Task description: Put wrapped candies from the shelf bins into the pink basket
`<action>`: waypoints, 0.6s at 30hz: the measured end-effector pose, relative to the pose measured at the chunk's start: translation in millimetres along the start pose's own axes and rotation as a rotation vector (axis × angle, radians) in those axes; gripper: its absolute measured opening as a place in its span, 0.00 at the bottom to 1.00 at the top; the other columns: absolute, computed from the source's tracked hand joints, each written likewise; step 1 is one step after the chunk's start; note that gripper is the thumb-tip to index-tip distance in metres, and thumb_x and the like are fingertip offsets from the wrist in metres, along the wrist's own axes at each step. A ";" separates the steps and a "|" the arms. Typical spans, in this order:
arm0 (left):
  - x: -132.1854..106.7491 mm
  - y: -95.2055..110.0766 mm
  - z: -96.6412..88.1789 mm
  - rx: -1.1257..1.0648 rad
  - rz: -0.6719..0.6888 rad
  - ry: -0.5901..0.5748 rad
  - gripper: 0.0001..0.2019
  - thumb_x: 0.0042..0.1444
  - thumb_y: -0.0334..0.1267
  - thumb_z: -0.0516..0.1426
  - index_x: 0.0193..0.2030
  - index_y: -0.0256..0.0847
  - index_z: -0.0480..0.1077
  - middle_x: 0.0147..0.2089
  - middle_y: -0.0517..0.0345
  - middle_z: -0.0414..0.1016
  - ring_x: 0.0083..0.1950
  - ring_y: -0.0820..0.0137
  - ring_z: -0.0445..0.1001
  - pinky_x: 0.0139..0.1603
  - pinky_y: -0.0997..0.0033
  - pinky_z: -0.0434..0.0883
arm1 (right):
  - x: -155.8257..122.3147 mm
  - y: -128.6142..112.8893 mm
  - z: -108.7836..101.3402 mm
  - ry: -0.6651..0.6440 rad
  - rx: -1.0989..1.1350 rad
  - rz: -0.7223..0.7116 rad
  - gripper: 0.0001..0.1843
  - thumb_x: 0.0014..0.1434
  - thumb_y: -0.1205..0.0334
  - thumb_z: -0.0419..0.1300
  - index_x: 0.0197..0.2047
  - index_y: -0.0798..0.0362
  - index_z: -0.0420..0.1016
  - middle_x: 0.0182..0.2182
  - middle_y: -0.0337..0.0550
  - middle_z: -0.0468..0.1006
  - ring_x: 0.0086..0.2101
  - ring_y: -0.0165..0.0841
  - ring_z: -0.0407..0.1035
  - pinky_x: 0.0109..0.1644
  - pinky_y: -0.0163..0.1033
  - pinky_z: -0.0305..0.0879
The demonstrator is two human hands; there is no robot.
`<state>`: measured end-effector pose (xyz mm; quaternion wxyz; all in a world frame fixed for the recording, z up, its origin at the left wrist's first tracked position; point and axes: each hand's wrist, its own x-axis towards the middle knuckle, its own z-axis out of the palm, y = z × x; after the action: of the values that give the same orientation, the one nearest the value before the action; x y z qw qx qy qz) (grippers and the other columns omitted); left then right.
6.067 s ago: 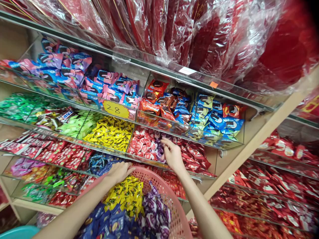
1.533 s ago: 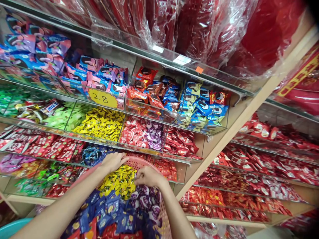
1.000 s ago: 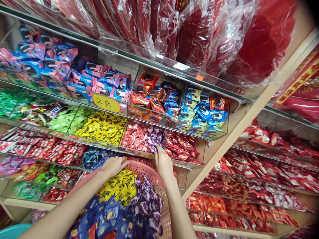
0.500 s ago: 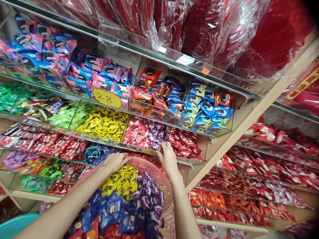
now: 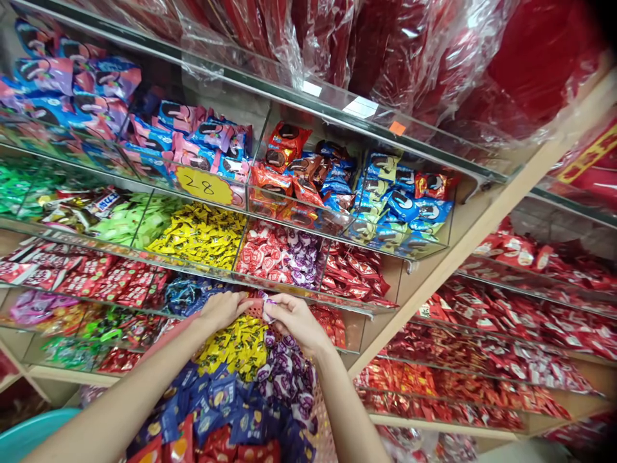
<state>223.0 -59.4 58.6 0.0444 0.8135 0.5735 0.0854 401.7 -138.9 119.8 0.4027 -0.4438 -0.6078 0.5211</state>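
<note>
My left hand grips the far rim of a pink plastic basket held against the shelves. The basket is heaped with yellow candies, purple candies and blue packets. My right hand hovers over the basket's far edge, fingers pinched on a purple-and-white wrapped candy. Just above, a clear shelf bin holds mixed red and purple candies.
Tiered clear shelves hold yellow candies, green candies, red packets, and blue and orange cookie packs. A yellow price tag reads 28. Red items in plastic hang above. A teal tub sits at the lower left.
My right hand has drawn back from the red-and-purple candy bin down to the basket, now pinching a purple candy. My left hand stays on the basket rim.
</note>
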 end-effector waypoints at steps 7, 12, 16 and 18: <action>0.0 1.7 -1.8 -0.006 -0.008 -0.006 0.26 0.54 0.58 0.38 0.44 0.45 0.67 0.38 0.49 0.74 0.40 0.61 0.71 0.38 0.66 0.63 | 15.1 39.3 -9.4 -0.127 0.184 0.286 0.23 0.40 0.52 0.64 0.35 0.51 0.59 0.26 0.33 0.70 0.22 0.27 0.70 0.24 0.31 0.66; -0.7 3.8 -4.0 -0.010 -0.038 -0.019 0.26 0.53 0.58 0.38 0.43 0.44 0.67 0.38 0.49 0.73 0.41 0.60 0.71 0.40 0.66 0.63 | 19.8 59.9 -25.4 -0.147 -0.110 0.323 0.21 0.38 0.52 0.64 0.30 0.54 0.60 0.19 0.32 0.69 0.15 0.23 0.65 0.14 0.25 0.53; -0.8 3.7 -4.1 0.009 -0.020 -0.012 0.27 0.53 0.58 0.38 0.42 0.44 0.68 0.38 0.48 0.74 0.41 0.59 0.71 0.39 0.65 0.63 | 22.2 74.8 -31.5 -0.163 -0.281 0.361 0.19 0.36 0.56 0.66 0.25 0.54 0.59 0.15 0.30 0.67 0.14 0.23 0.62 0.15 0.25 0.52; -0.6 3.4 -4.2 0.006 -0.007 -0.012 0.26 0.54 0.57 0.38 0.43 0.44 0.67 0.38 0.48 0.74 0.41 0.59 0.71 0.39 0.65 0.63 | 22.4 79.8 -30.6 -0.176 -0.326 0.388 0.19 0.36 0.58 0.66 0.24 0.53 0.58 0.14 0.29 0.66 0.14 0.23 0.61 0.15 0.26 0.52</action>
<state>225.1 -61.2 63.2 0.0459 0.8122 0.5763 0.0786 434.1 -104.0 45.3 0.1642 -0.5639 -0.6200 0.5202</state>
